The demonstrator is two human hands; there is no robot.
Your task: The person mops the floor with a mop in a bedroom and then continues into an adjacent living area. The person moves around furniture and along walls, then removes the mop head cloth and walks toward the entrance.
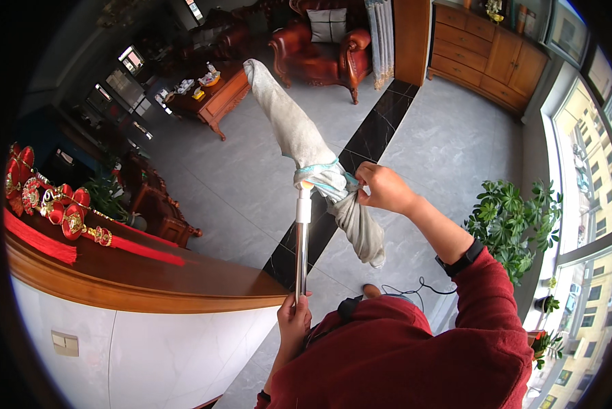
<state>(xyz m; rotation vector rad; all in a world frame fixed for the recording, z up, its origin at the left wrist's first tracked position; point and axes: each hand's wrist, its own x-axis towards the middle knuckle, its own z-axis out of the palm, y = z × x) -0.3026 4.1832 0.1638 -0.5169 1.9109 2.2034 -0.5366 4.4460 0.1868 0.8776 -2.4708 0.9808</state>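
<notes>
A metal pole (301,255) with a white plastic collar (303,208) rises in front of me, and my left hand (294,313) grips its lower part. Around the pole's upper end is wrapped a grey cloth (295,122) with turquoise edging. One long end of it points up and left; a twisted end (362,232) hangs down to the right. With thumb and fingertips, my right hand (385,189) pinches the turquoise-edged part of the cloth right of the collar. Whatever head the cloth covers is hidden.
Left stands a half wall with a wooden top (147,271), bearing red tasselled ornaments (72,220). A coffee table (219,97) and leather armchair (321,56) stand beyond. Right are a leafy plant (515,225) and windows; a black cable (413,290) lies near my feet.
</notes>
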